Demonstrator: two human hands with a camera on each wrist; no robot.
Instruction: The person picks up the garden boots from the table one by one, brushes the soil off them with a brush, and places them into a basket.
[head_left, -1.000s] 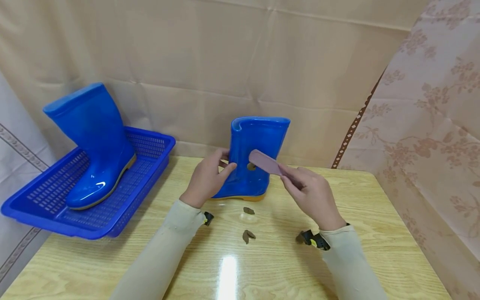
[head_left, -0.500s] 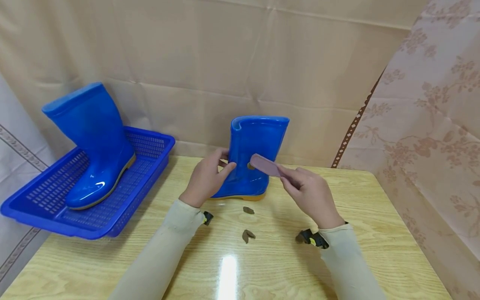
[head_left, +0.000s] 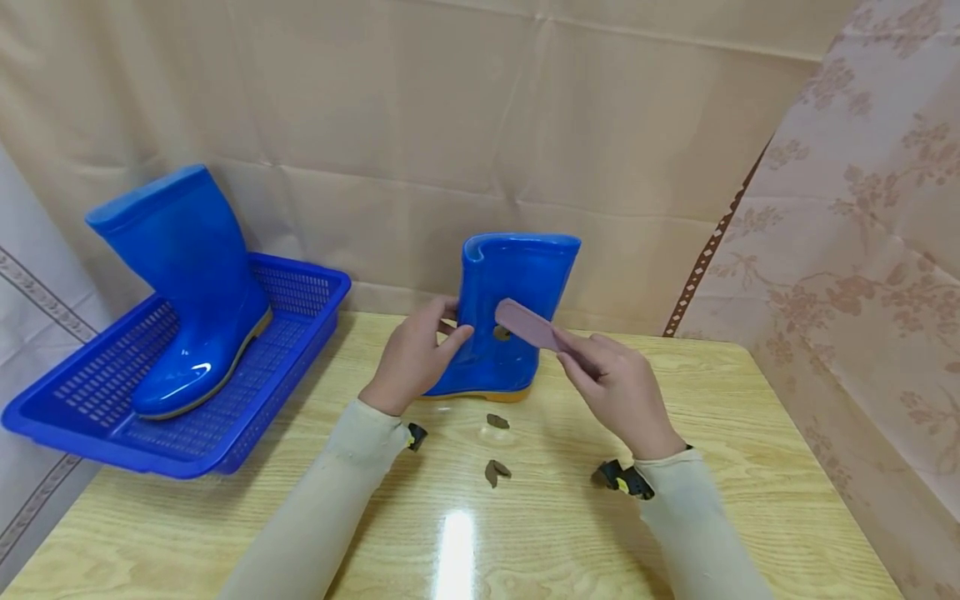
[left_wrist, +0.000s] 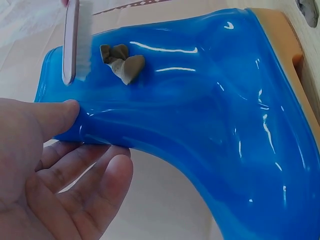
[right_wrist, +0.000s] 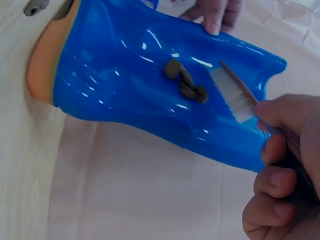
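Note:
A blue rain boot with a yellow-orange sole stands upright on the table. My left hand holds its shaft from the left, thumb on the near face and fingers round the edge. Between finger and thumb my right hand grips a pinkish brush with white bristles. A brown, mud-like clump sticks to the boot's side. In the right wrist view the bristles are right beside this clump, on the side towards the boot's top; whether they touch the boot I cannot tell.
To the left a blue perforated basket holds a second blue boot, leaning back. Small brown pieces lie on the wooden table in front of the first boot. A beige curtain hangs behind.
The brush dipped slightly across the clump half a second ago and is now back up, about where it was before. My left hand and the boot have hardly moved.

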